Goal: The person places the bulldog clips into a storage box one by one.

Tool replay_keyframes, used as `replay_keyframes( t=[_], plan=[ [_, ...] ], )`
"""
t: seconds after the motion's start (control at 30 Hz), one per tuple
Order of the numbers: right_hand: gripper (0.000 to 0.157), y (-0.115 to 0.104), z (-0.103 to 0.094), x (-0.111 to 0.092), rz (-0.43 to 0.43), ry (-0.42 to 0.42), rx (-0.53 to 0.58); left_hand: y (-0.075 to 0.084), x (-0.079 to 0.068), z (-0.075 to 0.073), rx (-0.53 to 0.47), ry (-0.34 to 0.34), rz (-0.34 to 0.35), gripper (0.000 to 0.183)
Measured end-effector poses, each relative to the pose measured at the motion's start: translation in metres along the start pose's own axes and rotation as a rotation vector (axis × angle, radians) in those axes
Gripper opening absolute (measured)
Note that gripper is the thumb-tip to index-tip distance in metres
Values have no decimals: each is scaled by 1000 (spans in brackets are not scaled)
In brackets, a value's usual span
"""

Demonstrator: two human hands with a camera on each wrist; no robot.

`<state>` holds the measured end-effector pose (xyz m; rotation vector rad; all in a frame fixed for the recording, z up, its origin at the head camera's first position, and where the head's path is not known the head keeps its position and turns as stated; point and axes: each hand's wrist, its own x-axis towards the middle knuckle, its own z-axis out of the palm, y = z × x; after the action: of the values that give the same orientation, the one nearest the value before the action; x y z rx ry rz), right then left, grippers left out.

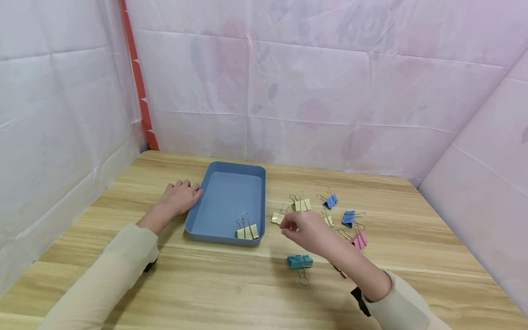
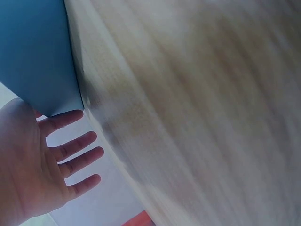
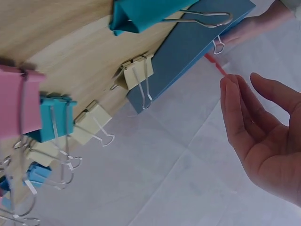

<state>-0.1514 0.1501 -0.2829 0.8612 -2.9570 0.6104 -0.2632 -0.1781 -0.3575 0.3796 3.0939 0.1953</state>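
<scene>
My left hand (image 1: pixel 180 198) rests at the left rim of a shallow blue tray (image 1: pixel 231 197). In the left wrist view its fingers (image 2: pixel 77 165) are extended and spread, one touching the tray's corner. A pale yellow binder clip (image 1: pixel 247 232) stands inside the tray's near right corner. My right hand (image 1: pixel 307 228) hovers over the table right of the tray, holding nothing. In the right wrist view its fingers bend loosely, with the thumb apart from them. Nearest to it are more yellow binder clips (image 1: pixel 302 204) and, on the near side, a teal binder clip (image 1: pixel 300 261).
Farther right on the wooden table (image 1: pixel 231 293) lie blue binder clips (image 1: pixel 330 201) and a pink binder clip (image 1: pixel 360 240). Another teal binder clip (image 3: pixel 54 117) shows in the right wrist view. White patterned sheets (image 1: pixel 288 91) hang around the table's back and sides.
</scene>
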Motion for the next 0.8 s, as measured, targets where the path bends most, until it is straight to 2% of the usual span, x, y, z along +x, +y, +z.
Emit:
replay_keyframes(
  t=[0.17, 0.33, 0.6, 0.8],
  plan=[
    [4, 10, 0, -11, 2, -41, -15, -1, -1, 1, -7, 1, -4, 50],
    [10, 18, 2, -21, 75, -116, -41, -1, -2, 3, -11, -4, -3, 50],
    [29, 27, 13, -27, 254, -193, -224, -3, 0, 7, -10, 10, -1, 49],
    [44, 24, 18, -30, 285, -270, -364, -4, 2, 8, -12, 11, -3, 49]
  ],
)
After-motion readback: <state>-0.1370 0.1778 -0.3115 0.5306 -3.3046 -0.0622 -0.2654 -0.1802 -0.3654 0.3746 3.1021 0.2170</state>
